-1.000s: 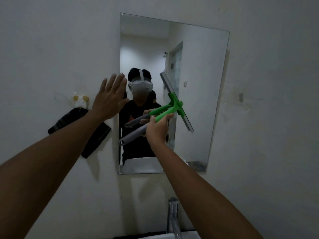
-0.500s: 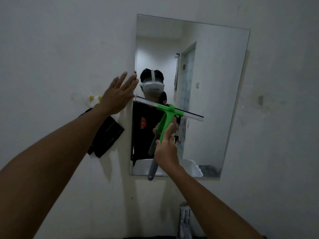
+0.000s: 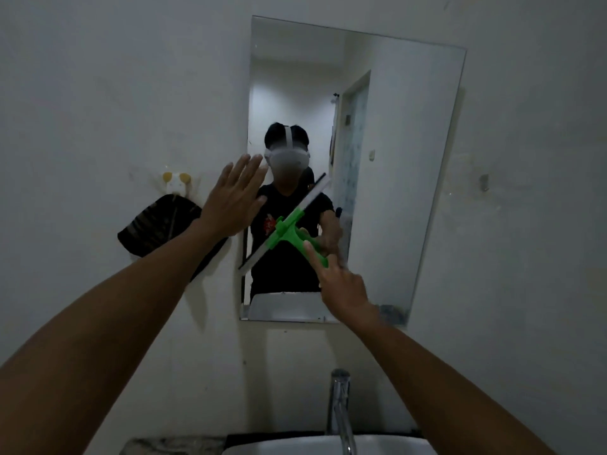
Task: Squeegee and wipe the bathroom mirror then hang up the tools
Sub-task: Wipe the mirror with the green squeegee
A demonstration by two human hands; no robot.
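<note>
A frameless rectangular mirror point(image 3: 404, 165) hangs on the white wall. My right hand point(image 3: 341, 284) grips the green squeegee point(image 3: 289, 233) by its handle. The pale blade slants from upper right to lower left, and its lower end reaches past the mirror's left edge. My left hand point(image 3: 235, 198) lies flat with fingers spread, pressed on the wall at the mirror's left edge. A dark cloth point(image 3: 154, 228) hangs from a small yellow-and-white wall hook point(image 3: 177, 182) to the left of the mirror.
A chrome tap point(image 3: 340, 408) rises over a white basin point(image 3: 315, 446) at the bottom edge. A small grey wall hook point(image 3: 483, 182) sits right of the mirror. A mottled object point(image 3: 170, 445) lies left of the basin. The mirror reflects a person and a doorway.
The squeegee blade has swung from level to a slant running upper right to lower left, and my right hand moved right. My left hand stays at the mirror's left edge.
</note>
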